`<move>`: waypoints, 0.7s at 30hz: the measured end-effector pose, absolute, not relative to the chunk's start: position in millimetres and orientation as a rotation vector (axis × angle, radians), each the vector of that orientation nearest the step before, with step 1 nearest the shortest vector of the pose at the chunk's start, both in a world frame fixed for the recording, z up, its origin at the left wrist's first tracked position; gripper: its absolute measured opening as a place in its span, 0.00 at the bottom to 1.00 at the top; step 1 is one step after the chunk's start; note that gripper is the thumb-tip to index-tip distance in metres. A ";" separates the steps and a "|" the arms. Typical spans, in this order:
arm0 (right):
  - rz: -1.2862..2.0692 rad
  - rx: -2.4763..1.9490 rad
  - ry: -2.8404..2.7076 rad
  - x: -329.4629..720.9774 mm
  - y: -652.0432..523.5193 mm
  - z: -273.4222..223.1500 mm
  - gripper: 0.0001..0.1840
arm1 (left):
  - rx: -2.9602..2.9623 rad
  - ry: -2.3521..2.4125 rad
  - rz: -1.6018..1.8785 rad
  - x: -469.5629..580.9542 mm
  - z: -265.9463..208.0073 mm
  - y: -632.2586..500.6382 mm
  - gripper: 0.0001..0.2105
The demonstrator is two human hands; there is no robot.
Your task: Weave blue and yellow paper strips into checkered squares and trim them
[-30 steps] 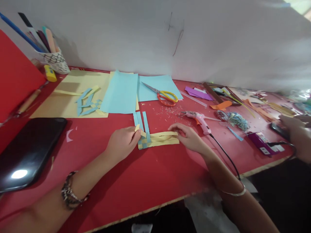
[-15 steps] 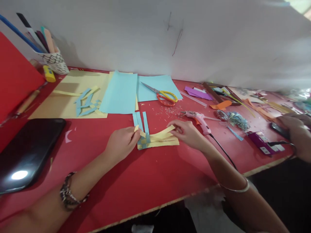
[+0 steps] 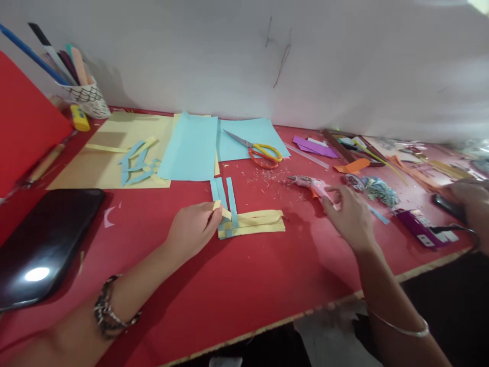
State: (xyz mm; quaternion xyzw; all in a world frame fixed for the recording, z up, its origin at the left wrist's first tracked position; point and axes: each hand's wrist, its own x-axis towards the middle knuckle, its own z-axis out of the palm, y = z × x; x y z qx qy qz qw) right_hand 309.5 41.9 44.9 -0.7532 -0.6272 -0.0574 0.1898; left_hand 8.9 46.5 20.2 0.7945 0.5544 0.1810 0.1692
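Observation:
My left hand [image 3: 194,224] is closed in a pinch on a folded yellow paper strip [image 3: 226,214]. This strip belongs to a small weave where blue paper strips [image 3: 231,196] stand upright and yellow paper strips [image 3: 263,223] run to the right. The left fingers cover part of the woven corner. Off to the right, my right hand [image 3: 349,214] has its thumb and fingers around the handle of a pink hot glue gun [image 3: 311,183]. The gun lies on the red table with its nozzle pointing left.
Scissors [image 3: 263,152] lie on blue paper [image 3: 229,127]. Woven scraps [image 3: 139,162] rest on a yellow sheet [image 3: 76,171]. A black phone-like slab [image 3: 49,239] sits left. A purple power strip [image 3: 416,228] and another person's hand [image 3: 466,199] are at right.
My right hand has let go of a yellow strip and moved right to the glue gun's handle. That strip now lies flatter. My left hand keeps its pinch at the weave.

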 end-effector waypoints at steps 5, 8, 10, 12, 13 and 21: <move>-0.157 -2.480 -1.639 337.0 48.1 35.0 0.15 | 2.263 1.596 0.477 9.1 18.8 47.6 0.23; -0.002 -2.491 -1.655 338.0 54.8 28.3 0.13 | 2.245 1.619 0.465 9.7 18.4 48.0 0.23; 0.022 -2.455 -1.660 336.6 61.0 26.8 0.10 | 2.237 1.614 0.487 9.5 18.0 47.9 0.23; 0.060 -2.417 -1.654 335.7 67.8 27.6 0.10 | 2.239 1.591 0.512 8.9 17.6 47.7 0.23; 0.084 -2.398 -1.648 335.5 70.9 28.7 0.09 | 2.239 1.578 0.524 8.5 17.6 47.5 0.23; 0.216 -2.096 -1.629 308.0 49.8 52.2 0.07 | 2.208 1.617 0.447 8.4 19.9 48.0 0.23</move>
